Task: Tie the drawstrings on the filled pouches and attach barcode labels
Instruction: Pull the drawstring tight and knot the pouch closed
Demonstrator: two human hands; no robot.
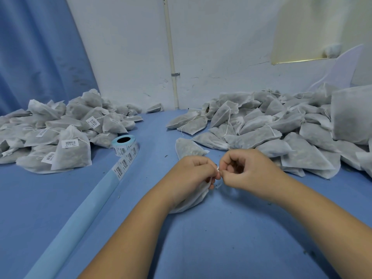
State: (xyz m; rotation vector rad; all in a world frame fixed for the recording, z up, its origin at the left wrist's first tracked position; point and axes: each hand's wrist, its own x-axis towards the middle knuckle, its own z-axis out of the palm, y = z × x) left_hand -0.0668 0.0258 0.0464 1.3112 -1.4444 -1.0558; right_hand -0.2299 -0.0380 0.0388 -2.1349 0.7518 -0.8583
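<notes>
Label roll [128, 150] beside labelled pouch heap [60, 125]; second heap [261, 133] far right.

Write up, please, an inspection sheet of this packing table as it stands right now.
Surface: blue table, a pale backing strip trailing across it.
Job's things: labelled pile at left; unlabelled pile at right; label roll beside the left pile; one pouch under the hands; one loose pouch beyond them.
Clutter: dark crumbs scattered on the table.
Hands: left hand grips the pouch and pinches its drawstring; right hand pinches the drawstring.
Cables: nothing seen.
Surroundings: white wall with a pipe; blue curtain at left.
</notes>
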